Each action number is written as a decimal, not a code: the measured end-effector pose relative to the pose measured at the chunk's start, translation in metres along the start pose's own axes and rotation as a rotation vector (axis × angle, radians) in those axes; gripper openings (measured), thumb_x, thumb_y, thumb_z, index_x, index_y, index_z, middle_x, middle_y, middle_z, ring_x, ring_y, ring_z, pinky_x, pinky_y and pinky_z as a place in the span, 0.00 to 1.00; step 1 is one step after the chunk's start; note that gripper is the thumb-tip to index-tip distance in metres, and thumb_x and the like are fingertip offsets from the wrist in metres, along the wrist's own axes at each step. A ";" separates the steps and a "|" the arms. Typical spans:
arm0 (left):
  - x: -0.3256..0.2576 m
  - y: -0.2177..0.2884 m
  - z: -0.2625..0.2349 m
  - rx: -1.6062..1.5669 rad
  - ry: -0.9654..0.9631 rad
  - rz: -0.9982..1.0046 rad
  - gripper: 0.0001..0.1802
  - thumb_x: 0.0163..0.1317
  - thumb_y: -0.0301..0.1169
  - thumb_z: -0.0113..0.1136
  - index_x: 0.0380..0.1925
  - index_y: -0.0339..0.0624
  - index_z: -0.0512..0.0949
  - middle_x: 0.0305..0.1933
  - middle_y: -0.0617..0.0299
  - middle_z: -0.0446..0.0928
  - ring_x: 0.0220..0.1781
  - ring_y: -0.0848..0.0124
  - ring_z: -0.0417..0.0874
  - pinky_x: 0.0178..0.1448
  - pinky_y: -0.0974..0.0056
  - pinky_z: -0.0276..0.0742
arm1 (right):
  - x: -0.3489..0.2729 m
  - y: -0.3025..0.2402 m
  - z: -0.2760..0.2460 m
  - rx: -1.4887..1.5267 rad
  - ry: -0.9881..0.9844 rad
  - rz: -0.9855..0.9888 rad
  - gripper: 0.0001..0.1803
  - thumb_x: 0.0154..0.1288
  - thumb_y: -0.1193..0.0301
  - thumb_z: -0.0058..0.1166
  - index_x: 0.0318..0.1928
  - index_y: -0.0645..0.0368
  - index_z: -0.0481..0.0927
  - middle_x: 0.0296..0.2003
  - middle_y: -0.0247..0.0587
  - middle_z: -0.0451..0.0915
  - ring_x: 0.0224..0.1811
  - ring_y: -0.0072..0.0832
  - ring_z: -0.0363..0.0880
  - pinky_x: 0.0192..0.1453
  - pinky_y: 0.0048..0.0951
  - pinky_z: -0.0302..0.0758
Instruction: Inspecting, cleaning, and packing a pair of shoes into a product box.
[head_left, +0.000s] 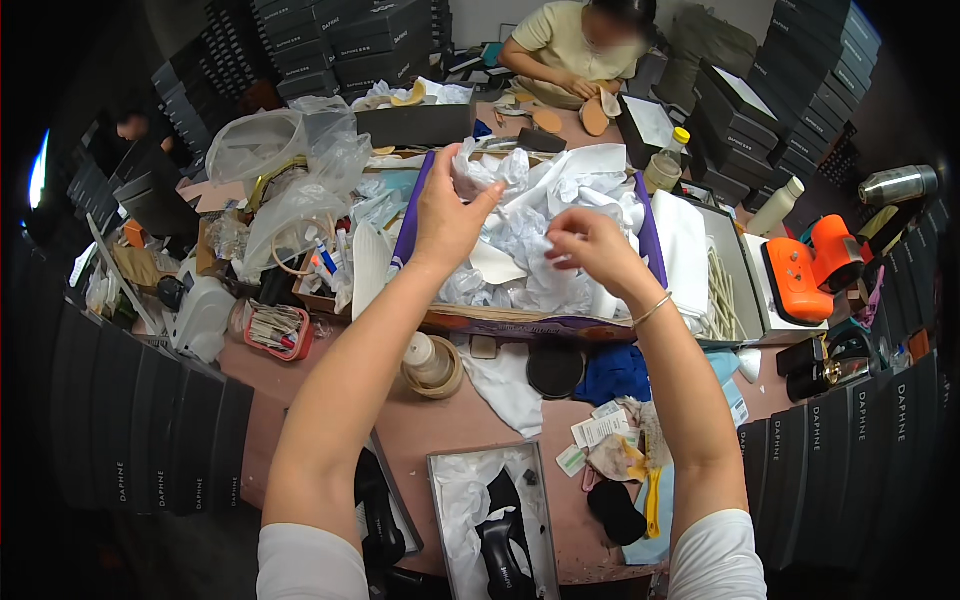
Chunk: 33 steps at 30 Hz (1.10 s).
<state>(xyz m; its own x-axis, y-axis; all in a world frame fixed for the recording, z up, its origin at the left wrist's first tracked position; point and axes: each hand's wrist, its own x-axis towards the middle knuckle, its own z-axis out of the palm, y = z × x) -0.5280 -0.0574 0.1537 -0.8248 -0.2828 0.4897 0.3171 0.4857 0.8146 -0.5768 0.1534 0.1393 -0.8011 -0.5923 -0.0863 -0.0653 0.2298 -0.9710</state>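
Both arms reach forward over a large purple-edged box (655, 235) heaped with crumpled white tissue paper (575, 195). At its left side, my left hand (452, 208) is closed round a wad of tissue paper (492, 170), thumb toward the right. Over the middle of the heap, my right hand (598, 250) has its fingers curled together; whatever they may pinch is too small to make out. Nearer me on the bench, an open shoe box (438, 500) holds a black shoe (503, 550) and white tissue. Another black shoe (380, 510) lies left of it, partly behind my left arm.
Dark shoe boxes (150, 430) are stacked at both sides. A tape roll (432, 365), blue cloth (612, 375) and yellow-handled tool (653, 505) lie on the bench. An orange device (800, 280) stands at right. Across the bench sits another person (570, 50) handling insoles (594, 118).
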 end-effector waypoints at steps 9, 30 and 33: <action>-0.041 -0.043 -0.014 0.812 -0.827 0.129 0.42 0.48 0.57 0.68 0.54 0.37 0.73 0.63 0.43 0.64 0.67 0.47 0.65 0.65 0.48 0.68 | 0.005 0.081 0.000 -1.414 -0.157 -0.077 0.36 0.53 0.66 0.63 0.65 0.44 0.68 0.55 0.51 0.77 0.57 0.44 0.76 0.58 0.42 0.73; -0.028 -0.105 -0.016 0.453 -0.661 -0.149 0.23 0.50 0.41 0.66 0.40 0.34 0.79 0.38 0.42 0.80 0.44 0.47 0.82 0.49 0.54 0.76 | 0.036 0.084 -0.008 -1.432 -0.800 0.278 0.28 0.44 0.60 0.67 0.47 0.61 0.83 0.46 0.51 0.82 0.50 0.43 0.81 0.54 0.38 0.77; -0.031 -0.103 -0.015 0.492 -0.643 -0.094 0.22 0.50 0.40 0.66 0.40 0.35 0.80 0.38 0.41 0.81 0.43 0.46 0.81 0.50 0.52 0.76 | 0.029 0.082 -0.006 -1.403 -0.681 0.217 0.32 0.43 0.60 0.67 0.51 0.62 0.80 0.46 0.53 0.82 0.51 0.44 0.80 0.55 0.39 0.76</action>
<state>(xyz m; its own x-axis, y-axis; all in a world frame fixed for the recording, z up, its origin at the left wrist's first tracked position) -0.5277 -0.1106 0.0593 -0.9927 0.1168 0.0303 0.1145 0.8337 0.5403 -0.6091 0.1592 0.0582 -0.4860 -0.5876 -0.6469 -0.7771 0.6292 0.0122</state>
